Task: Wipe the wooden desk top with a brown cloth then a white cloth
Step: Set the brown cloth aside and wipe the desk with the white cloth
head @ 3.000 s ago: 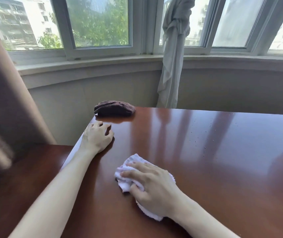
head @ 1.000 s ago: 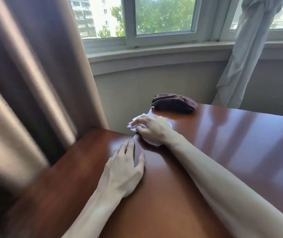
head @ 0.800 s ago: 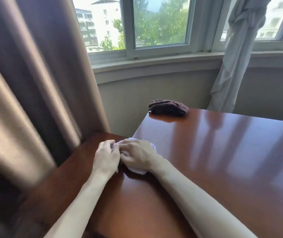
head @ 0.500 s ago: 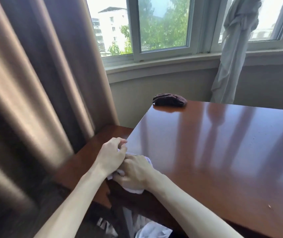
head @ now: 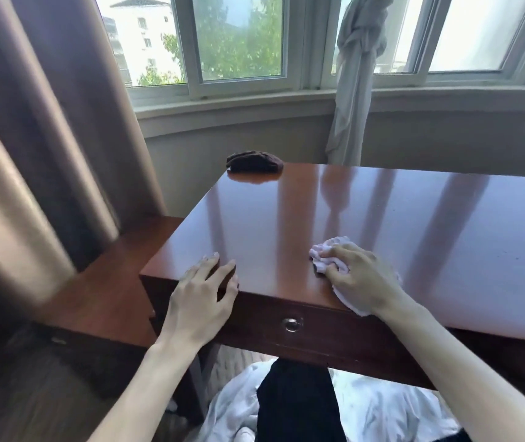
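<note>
The glossy reddish wooden desk top [head: 366, 224] fills the middle of the view. A crumpled white cloth [head: 329, 252] lies near its front edge under my right hand [head: 358, 277], whose curled fingers grip it against the wood. My left hand [head: 203, 293] rests with straight fingers on the desk's front left corner and holds nothing. A bunched brown cloth [head: 254, 161] sits at the far left corner of the desk, well away from both hands.
A lower wooden side surface [head: 101, 291] adjoins the desk on the left, below a heavy brown curtain [head: 41, 148]. A knotted grey curtain [head: 355, 81] hangs before the windows. The drawer front has a round metal knob [head: 291, 324]. White fabric lies below the desk.
My right hand has slid the white cloth from the front left corner rightwards along the front edge. My left hand has let go of the cloth and now lies flat on the corner.
</note>
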Demonstrator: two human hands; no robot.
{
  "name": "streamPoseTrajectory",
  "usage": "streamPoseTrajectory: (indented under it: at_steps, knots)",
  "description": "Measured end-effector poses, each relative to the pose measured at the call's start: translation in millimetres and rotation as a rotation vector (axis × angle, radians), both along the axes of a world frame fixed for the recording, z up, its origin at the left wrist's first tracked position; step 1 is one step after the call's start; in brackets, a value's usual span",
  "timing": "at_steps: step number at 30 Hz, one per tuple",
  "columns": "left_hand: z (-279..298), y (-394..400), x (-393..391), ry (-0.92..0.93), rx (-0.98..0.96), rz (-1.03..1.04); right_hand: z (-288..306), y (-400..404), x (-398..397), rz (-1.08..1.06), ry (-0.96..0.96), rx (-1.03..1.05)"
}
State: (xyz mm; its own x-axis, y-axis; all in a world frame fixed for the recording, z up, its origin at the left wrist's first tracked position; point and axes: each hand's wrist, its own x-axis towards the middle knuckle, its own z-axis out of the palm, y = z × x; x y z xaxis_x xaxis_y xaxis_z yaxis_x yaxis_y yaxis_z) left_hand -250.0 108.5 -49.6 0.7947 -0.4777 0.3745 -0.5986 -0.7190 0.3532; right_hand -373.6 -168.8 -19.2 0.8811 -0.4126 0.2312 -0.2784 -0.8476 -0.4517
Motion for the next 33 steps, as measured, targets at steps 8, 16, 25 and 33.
streamPoseTrajectory:
  at_steps: [8, 16, 25, 33]
  knots:
    - [57.1, -3.0, 37.5, 0.128, 0.239, -0.207, -1.3, 76.1, 2.9, 0.19, -0.069, -0.177]
    - [45.9, 34.4, 69.7, 0.251, 0.497, -0.259, -9.8, 38.8, 110.7, -0.069, -0.03, -0.103]
    - [49.1, 39.9, 98.0, 0.251, 0.457, -0.391, -13.8, 136.8, 139.1, 0.091, -0.027, -0.091]
    - [29.0, 74.5, 110.7, 0.174, 0.262, -0.284, 7.2, 106.8, 119.5, 0.302, 0.016, -0.063]
